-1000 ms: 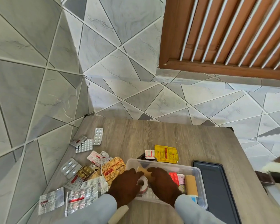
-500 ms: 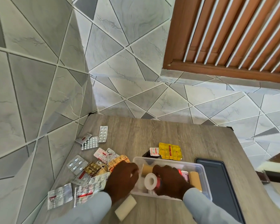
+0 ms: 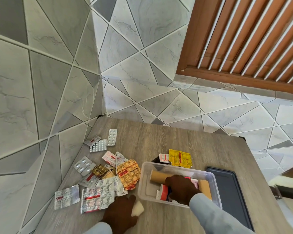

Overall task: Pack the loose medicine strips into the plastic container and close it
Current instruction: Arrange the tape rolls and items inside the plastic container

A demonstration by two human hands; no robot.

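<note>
On wooden table [image 3: 159,142] by tiled corner, right hand [image 3: 181,190] inside container [image 3: 215,186], grip unclear, left hand [image 3: 120,215] holding pale roll [image 3: 138,207]

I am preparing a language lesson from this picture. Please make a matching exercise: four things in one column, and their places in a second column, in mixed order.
Things:
1. yellow strip
2. dark lid
3. cardboard tube
4. white block

Places:
A. inside the plastic container
B. under the left hand
C. behind the container, on the table
D. right of the container

Pairs: 1-C, 2-D, 3-A, 4-B
</note>
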